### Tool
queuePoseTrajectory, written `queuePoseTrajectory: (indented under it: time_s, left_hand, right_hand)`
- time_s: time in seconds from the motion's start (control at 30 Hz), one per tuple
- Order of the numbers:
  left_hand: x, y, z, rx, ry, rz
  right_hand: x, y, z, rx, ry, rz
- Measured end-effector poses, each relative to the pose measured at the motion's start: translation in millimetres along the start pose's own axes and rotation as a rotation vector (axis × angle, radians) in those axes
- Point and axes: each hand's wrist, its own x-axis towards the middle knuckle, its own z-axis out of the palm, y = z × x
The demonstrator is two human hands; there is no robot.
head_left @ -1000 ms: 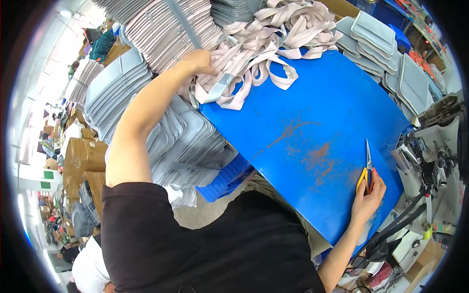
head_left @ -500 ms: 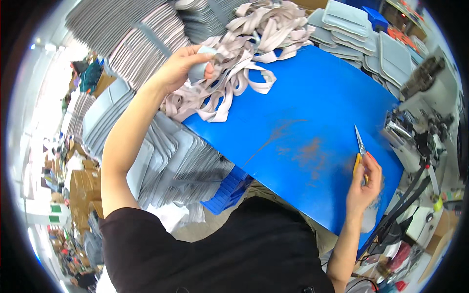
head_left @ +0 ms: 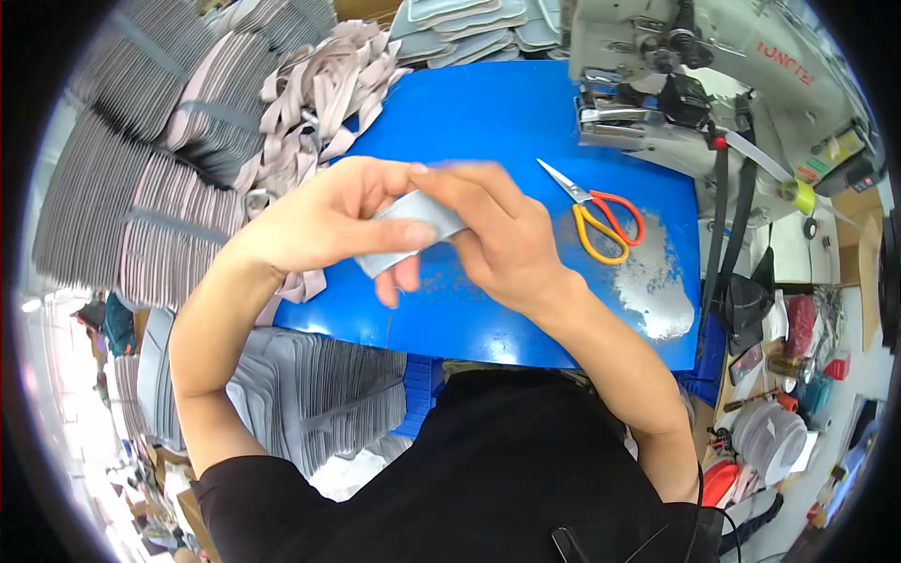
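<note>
Grey strip [head_left: 439, 215] is up in both hands, in front of the person's chest and above the near half of the blue table [head_left: 469, 113]. Left hand [head_left: 347, 214]: thumb pressed flat on the strip's upper face, fingers under it, so it's pinching the strip. Lower left end of the strip sticks out past the thumb, a couple of fingertips showing below it. Right hand [head_left: 511, 233]: bent over the strip's right end, palm down, fingers motion-blurred. Can't tell whether it's pinching or only touching; its thumb is mostly hidden.

Scissors [head_left: 583, 198] lie on the table right of the right hand, not touching it. Blades point up-left, one handle loop yellow, the other orange-red. Pale worn patch [head_left: 662, 296] on the tabletop just beside the handles.

Pile of pale pink straps [head_left: 324, 89] along the table's left edge, tangled, running down behind the left forearm. Bundled grey stacks [head_left: 94, 211] left of that, with bands around them. Flat grey panels [head_left: 460, 23] overlap at the far edge. Sewing machine [head_left: 765, 52] at upper right. More stacked grey panels [head_left: 314, 380] below the table's near left edge, blue crate [head_left: 419, 394] next to them.
</note>
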Motion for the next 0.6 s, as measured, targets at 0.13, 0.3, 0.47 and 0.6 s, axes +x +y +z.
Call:
queuePoseTrajectory:
  time_s: [0.13, 0.3, 0.47, 0.6]
  left_hand:
    - [2.7, 5.2, -55.7, 0.112, 0.167, 0.108]
    - [-35.4, -38.4, -168.2, -0.058, 0.558, 0.234]
    - [-50.0, -6.1, -235.8, 1.482, 1.32, 0.192]
    - [-202.6, 58.0, -322.2, 1.818, 1.778, 0.437]
  right_hand:
    - [-22.3, 26.6, -50.8, 0.072, -0.13, 0.56]
    - [-44.6, 49.2, -50.9, 0.469, -0.386, 0.988]
    - [-85.1, 46.8, -64.4, 0.652, -0.249, 1.201]
    - [-85.5, 29.3, -49.2, 0.716, -0.059, 1.136]
